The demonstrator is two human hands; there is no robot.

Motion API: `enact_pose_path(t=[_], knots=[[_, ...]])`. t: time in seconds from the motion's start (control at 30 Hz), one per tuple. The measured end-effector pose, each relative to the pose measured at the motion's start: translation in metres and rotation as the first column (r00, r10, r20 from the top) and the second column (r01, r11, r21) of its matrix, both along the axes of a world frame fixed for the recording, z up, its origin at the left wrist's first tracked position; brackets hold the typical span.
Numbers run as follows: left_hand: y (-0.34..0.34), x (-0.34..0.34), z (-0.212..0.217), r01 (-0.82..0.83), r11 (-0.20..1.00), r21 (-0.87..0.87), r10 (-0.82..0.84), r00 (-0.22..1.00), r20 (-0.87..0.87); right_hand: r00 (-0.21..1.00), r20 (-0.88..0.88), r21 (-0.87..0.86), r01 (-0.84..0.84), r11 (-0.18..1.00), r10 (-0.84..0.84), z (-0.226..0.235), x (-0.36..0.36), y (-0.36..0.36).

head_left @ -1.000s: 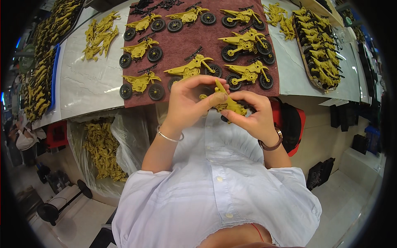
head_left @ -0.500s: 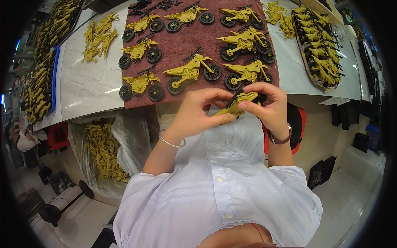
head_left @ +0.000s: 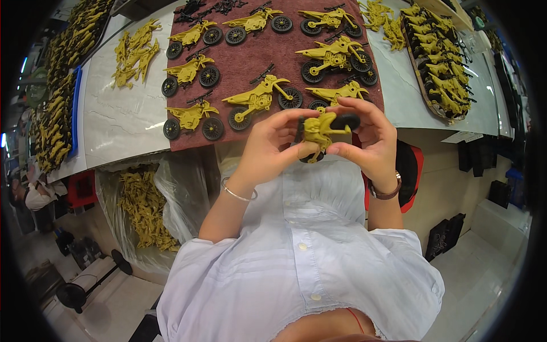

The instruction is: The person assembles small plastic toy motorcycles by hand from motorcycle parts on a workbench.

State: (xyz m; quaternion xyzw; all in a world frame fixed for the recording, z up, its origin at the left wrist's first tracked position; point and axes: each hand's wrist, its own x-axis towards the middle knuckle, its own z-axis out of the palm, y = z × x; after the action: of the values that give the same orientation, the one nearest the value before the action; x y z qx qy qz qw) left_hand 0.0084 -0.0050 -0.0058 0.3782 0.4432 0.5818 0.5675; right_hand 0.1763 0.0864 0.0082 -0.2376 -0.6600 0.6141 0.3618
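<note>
Between my two hands, just off the near edge of the table, is a yellow toy motorcycle (head_left: pixel 319 129) with black wheels. My left hand (head_left: pixel 276 147) grips one end of it, thumb underneath and fingers behind. The other end, by a black wheel, is pinched by my right hand (head_left: pixel 367 132). Parts of the toy are hidden by my fingers. Right in front of my hands, another toy motorcycle (head_left: pixel 256 96) lies on the dark red cloth (head_left: pixel 250 60), with several similar ones around it.
Small black parts (head_left: pixel 228 7) lie at the cloth's far edge. Loose yellow pieces (head_left: pixel 135 54) sit to the left. A tray of packed toy motorcycles (head_left: pixel 441 74) stands at the right. Below the table, a clear plastic bag (head_left: pixel 185 199) surrounds more yellow parts (head_left: pixel 142 211).
The toy motorcycle in my hands has been turned, so its yellow body and a black wheel now show more. My hands have stayed in nearly the same place.
</note>
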Motion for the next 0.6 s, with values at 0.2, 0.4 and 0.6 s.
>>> enact_pose_path(t=[0.2, 0.4, 0.6], knots=[[-0.0013, 0.0027, -0.0072, 0.003, 0.997, 0.074, -0.011, 0.994, 0.104, 0.995, -0.097, -0.156, -0.024, 0.987, 0.009, -0.0018, 0.0034, -0.0033], [-0.0030, 0.0065, -0.0059, -0.030, 0.992, 0.122, 0.030, 1.000, 0.005, 0.994, -0.110, -0.107, -0.015, 0.994, 0.003, 0.0014, 0.0011, -0.0051], [-0.0039, 0.0042, 0.0007, -0.042, 0.983, 0.179, 0.051, 0.998, -0.048, 0.994, -0.112, -0.039, 0.004, 0.999, -0.009, 0.0016, 0.0023, -0.0081]])
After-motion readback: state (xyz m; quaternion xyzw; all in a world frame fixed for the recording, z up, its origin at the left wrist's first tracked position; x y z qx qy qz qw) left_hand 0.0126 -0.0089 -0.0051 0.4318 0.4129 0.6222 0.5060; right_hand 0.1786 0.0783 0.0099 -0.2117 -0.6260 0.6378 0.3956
